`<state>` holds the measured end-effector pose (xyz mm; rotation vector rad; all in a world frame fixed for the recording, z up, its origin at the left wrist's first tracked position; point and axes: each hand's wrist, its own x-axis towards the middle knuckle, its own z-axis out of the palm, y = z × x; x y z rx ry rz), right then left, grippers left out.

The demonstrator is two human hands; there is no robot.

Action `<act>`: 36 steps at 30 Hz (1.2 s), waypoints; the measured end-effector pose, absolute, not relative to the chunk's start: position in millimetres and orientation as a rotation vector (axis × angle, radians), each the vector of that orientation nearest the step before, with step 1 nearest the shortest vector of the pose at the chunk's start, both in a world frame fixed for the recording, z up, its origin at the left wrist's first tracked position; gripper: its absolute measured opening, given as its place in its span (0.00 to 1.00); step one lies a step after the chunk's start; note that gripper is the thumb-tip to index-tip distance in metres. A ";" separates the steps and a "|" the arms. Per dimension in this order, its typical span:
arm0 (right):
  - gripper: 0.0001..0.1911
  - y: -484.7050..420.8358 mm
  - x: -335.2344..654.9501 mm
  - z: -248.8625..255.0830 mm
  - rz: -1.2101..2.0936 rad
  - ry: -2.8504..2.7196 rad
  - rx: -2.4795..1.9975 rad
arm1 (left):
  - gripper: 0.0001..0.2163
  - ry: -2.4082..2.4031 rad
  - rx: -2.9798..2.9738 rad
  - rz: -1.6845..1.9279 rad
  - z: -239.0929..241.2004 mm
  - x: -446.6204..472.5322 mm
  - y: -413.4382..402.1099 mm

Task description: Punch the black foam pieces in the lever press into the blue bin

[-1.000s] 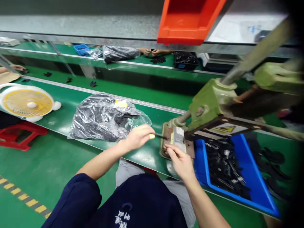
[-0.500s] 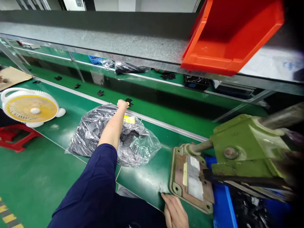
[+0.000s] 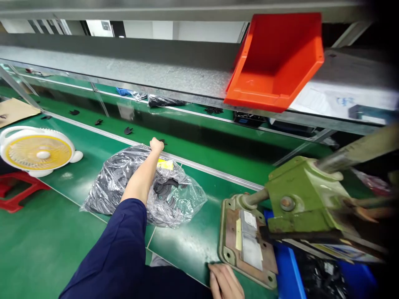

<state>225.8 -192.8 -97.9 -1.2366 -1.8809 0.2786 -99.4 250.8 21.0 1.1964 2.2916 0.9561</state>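
One left hand (image 3: 156, 145) reached far, one right hand (image 3: 226, 282) lay near

Largest was the green bench (image 3: 183, 245), with a long grey shelf (image 3: 140, 66) raised beyond it. At the right stood a green press (image 3: 305, 195), its base plate (image 3: 229, 232) flat on the bench. Left of that lay a clear plastic bag (image 3: 116, 170) filled with dark pieces, and farther left a white and yellow fan (image 3: 31, 155). A red bin (image 3: 255, 104) sat on the shelf; a blue box (image 3: 286, 270) of black parts showed under the press.

The left arm stretched over the bag. Its hand, fingers curled, was above the metal rail (image 3: 218, 169), right beside a partly hidden dark piece (image 3: 163, 142) on the green strip (image 3: 202, 151) beyond; whether the fingers pinched it, I could not tell. The right hand rested near the base plate's near corner, fingers close together and slightly bent; whether they held anything was unclear. Smallest were three loose bits (image 3: 128, 131) spaced along the strip.
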 end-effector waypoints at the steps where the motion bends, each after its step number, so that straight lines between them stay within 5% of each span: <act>1: 0.14 -192.0 226.9 -93.0 0.303 -1.906 -1.209 | 0.19 2.278 1.248 0.980 26.3 -95.8 240.6; 7: 0.09 -196.6 245.6 -58.4 0.425 -1.782 -1.259 | 0.18 1.774 1.813 1.055 31.2 -52.8 120.0; 14: 0.16 -199.9 369.9 -19.9 0.114 -1.529 -1.801 | 0.12 1.442 2.359 0.436 -6.8 -30.4 -19.4; 20: 0.28 -182.6 454.2 -33.9 0.218 -1.832 -2.321 | 0.11 1.656 2.371 0.058 -9.5 -30.9 -32.4; 26: 0.18 -178.1 446.5 -36.4 0.337 -1.880 -2.239 | 0.11 1.653 2.439 -0.007 -1.9 -20.5 -34.8; 36: 0.24 -191.6 451.9 -18.3 0.257 -1.514 -2.146 | 0.11 1.533 2.467 0.239 5.8 -4.5 -39.5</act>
